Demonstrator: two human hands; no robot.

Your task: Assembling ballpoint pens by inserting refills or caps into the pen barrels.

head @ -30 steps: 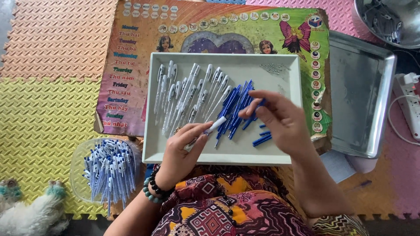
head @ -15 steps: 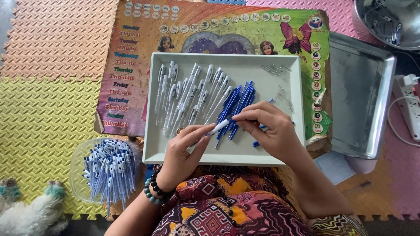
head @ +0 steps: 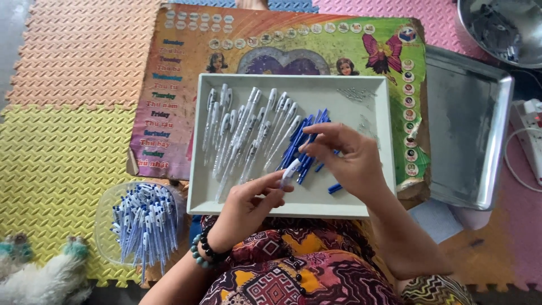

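left hand: the left hand (head: 245, 206) sits at the near edge of the white tray (head: 379, 186), fingers pinched shut on a clear pen barrel (head: 289, 170) that angles up toward the tray's middle

right hand: the right hand (head: 349, 157) is over the tray's right half, fingertips closed on a blue pen part (head: 305, 146) at the edge of the blue pile. The two hands are close together but not touching; the barrel's tip comes up just under the right fingertips

blue pile: loose blue pen parts (head: 306, 129) lying about mid tray, one stray blue piece (head: 335, 188) near the tray's front right

clear barrels: a row of clear pen barrels (head: 243, 133) fills the tray's left half, mostly laid lengthwise

springs: a small scatter of thin metal bits (head: 354, 93) in the tray's far right corner, too small to tell exactly

tub: round clear tub (head: 103, 226) of finished white and blue pens (head: 144, 223), just left of the tray's near corner

poster: colourful poster board (head: 169, 113) lies under the tray

metal tray: an empty-looking metal tray (head: 466, 135) right of the white tray

floor: foam puzzle mats (head: 62, 141) under everything
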